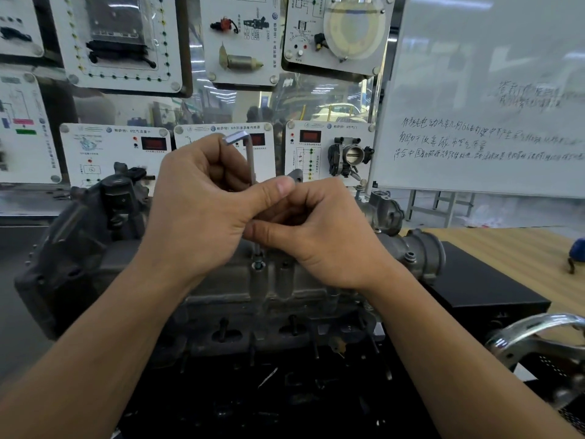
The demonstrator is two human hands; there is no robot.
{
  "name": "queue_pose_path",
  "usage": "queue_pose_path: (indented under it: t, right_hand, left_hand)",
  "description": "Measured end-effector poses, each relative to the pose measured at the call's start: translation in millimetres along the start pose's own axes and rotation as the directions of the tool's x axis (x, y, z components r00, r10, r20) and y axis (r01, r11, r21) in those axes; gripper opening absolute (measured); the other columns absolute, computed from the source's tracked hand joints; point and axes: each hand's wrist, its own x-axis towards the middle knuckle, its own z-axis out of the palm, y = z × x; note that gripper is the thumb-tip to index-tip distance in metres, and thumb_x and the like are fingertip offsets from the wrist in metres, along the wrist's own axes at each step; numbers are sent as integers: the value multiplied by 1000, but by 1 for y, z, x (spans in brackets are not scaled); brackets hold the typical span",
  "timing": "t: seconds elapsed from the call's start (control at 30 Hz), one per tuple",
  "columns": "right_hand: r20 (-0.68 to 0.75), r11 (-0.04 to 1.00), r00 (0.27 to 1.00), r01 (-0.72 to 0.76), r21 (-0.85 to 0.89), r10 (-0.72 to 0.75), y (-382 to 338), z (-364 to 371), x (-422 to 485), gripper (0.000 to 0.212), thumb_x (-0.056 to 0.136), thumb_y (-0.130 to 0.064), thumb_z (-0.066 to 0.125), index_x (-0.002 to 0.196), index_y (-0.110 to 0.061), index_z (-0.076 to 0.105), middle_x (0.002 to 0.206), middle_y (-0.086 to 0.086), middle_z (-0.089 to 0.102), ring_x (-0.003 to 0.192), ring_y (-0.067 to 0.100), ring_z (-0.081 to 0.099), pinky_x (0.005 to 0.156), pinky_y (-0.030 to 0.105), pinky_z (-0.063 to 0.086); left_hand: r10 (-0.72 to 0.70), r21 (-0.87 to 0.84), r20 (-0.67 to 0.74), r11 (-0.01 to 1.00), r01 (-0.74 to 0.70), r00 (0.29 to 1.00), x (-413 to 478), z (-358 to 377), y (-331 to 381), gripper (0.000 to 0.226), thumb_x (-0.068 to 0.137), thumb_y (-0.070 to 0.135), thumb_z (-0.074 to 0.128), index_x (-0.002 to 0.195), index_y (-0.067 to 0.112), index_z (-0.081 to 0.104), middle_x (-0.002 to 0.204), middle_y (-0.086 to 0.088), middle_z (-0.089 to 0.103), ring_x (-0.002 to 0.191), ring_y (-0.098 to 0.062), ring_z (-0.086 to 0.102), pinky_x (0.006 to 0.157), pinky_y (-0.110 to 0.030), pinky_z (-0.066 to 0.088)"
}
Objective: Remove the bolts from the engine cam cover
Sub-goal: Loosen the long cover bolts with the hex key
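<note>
Centre frame, left hand (196,210) and right hand (319,236) grip the key (248,150), seated in a bolt (258,265) on the cover (294,283): likely unscrewing. Next: spin it, key upright.

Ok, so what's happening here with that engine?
A person is working an L-shaped hex key on a bolt in the engine cam cover. The left hand grips the key's upper part; the right hand pinches its shaft lower down. The key stands upright, its tip at the bolt, which is not out yet.

Silver hex key (245,147), dark grey cam cover (285,280) — tan wood-grain table (506,248), white whiteboard (474,58) w/ black writing.
</note>
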Motion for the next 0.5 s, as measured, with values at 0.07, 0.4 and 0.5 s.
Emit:
queue_pose_path:
  t: [0.07,0.4,0.5]
  right_hand:
    - [4,1000,1000,-16,-3,16,-1,-1,0,2,83,-3,76,82,-2,74,77,8,76,69,17,73,66,29,59]
    - [135,992,987,-75,-104,88,-8,-6,0,17,96,-7,60,99,2,75,95,8,77,88,15,73,85,31,59]
    - [127,993,988,-71,-99,83,-6,-5,-1,18,96,-10,61,97,2,75,93,13,77,89,23,73,85,42,58]
  left_hand:
    - [2,-7,35,1000,-2,999,0,2,-1,33,66,33,87,76,12,63,71,-16,66,66,-36,67,60,-45,61]
    - [57,-103,248,994,-33,967,-7,-13,0,22,90,20,58,108,24,69,96,6,77,92,-11,73,74,-20,57]
    - [59,-93,173,995,-44,983,-6,-12,-1,17,83,21,66,99,23,72,87,5,78,83,-13,75,71,-22,59]
